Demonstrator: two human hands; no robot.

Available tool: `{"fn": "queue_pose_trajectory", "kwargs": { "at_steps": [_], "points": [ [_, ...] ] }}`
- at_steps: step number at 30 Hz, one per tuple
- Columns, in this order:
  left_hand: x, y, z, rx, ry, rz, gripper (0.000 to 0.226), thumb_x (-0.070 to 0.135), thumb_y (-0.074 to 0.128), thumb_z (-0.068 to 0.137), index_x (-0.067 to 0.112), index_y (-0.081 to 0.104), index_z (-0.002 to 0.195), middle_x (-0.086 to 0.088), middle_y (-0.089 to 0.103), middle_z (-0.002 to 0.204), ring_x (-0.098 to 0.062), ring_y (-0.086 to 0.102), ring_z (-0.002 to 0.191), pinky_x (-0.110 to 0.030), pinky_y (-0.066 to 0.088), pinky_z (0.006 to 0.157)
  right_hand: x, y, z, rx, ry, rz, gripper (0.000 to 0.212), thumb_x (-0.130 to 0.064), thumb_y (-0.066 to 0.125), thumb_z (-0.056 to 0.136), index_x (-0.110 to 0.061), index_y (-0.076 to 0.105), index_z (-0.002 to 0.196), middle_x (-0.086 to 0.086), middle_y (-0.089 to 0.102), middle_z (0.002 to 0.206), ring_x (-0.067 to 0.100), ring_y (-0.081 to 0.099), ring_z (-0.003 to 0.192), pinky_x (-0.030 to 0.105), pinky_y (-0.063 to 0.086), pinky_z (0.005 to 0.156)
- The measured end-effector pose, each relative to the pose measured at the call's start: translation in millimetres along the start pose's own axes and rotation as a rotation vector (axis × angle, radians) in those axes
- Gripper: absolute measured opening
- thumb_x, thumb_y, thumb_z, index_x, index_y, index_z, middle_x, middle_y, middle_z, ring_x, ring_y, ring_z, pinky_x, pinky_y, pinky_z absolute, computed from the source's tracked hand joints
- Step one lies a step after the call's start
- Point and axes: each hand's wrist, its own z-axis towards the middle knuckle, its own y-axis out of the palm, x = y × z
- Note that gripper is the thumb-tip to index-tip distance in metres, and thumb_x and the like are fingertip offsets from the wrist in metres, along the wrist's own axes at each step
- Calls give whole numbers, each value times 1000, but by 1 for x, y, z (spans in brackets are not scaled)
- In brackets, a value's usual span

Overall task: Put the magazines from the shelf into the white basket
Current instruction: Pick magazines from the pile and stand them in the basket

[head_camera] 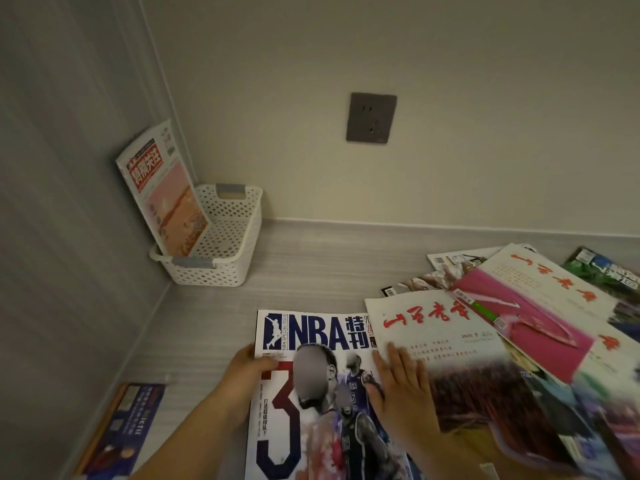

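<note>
As left hand grips magazine, basket apart

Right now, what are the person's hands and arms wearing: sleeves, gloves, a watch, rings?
The left hand and right hand are bare, ungloved. Both forearms are uncovered to the frame's lower edge: no sleeve, watch or bracelet. No ring shows on the visible fingers.

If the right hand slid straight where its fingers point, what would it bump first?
Probably nothing soon: the right hand would slide off the white magazine onto bare shelf, then reach the wall.
</note>
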Motion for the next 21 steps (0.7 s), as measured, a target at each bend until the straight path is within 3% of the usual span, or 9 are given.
{"fn": "queue_pose_trajectory", "kwargs": {
  "at_steps": [3,5,7,9,11,13,14,17,21],
  "points": [
    [-16,0,-16,-52,-11,184,26,-7,46,83,3,56,104,-21,68,96,-35,65,86,-47,52,83,2,-5,-4,-71,37,19,81,-50,-8,89,-20,63,113,13,63,120,30,60,110,32,-14,110],
    [-21,-1,-26,-11,51,169,26,-8,48,83,2,55,106,-18,66,99,-34,62,93,-45,50,87,6,-3,1,-19,57,106,90,-63,-18,76,-22,32,139,15,25,150,34,23,138,31,-25,108],
    [-16,0,-36,24,155,136,26,-9,49,82,9,57,99,-10,66,91,-29,62,89,-33,50,75,8,-1,10,-37,66,286,69,-61,7,85,-25,7,144,4,-2,156,23,-4,143,34,-16,112],
    [-6,-2,-45,36,248,125,28,-7,49,83,19,58,90,-3,67,89,-20,63,85,-25,47,67,5,-13,18,62,65,559,62,-41,41,90,-20,13,142,4,15,154,21,9,143,33,7,116],
    [6,-8,-55,64,312,92,27,-3,49,84,22,58,92,-1,69,89,-18,64,84,-28,48,68,-2,-36,26,193,79,846,57,-25,52,88,-17,26,137,3,41,136,13,38,126,19,28,102],
    [21,-19,-65,113,369,36,28,1,51,85,26,59,92,0,71,88,-20,67,83,-36,52,72,-11,-64,37,69,97,1152,57,-19,54,87,-17,26,137,0,48,131,5,49,107,10,34,90],
    [30,-24,-69,134,404,12,27,3,52,85,28,59,90,2,72,86,-20,68,81,-37,53,72,-14,-76,44,-36,92,1259,57,-21,55,87,-19,28,137,0,49,132,9,51,109,16,37,91],
    [54,-37,-76,181,552,-2,26,7,53,84,32,58,87,15,74,76,-6,68,73,-19,51,60,-26,-109,64,-244,-43,1320,26,-19,55,86,-23,55,112,-1,63,112,18,60,100,26,46,81],
    [80,-53,-73,314,698,-2,27,9,53,84,34,58,93,20,71,77,6,64,76,-11,49,55,-43,-153,96,-152,-133,1378,11,-5,55,84,-14,60,87,0,66,81,9,62,69,15,49,56]
  ]
}}
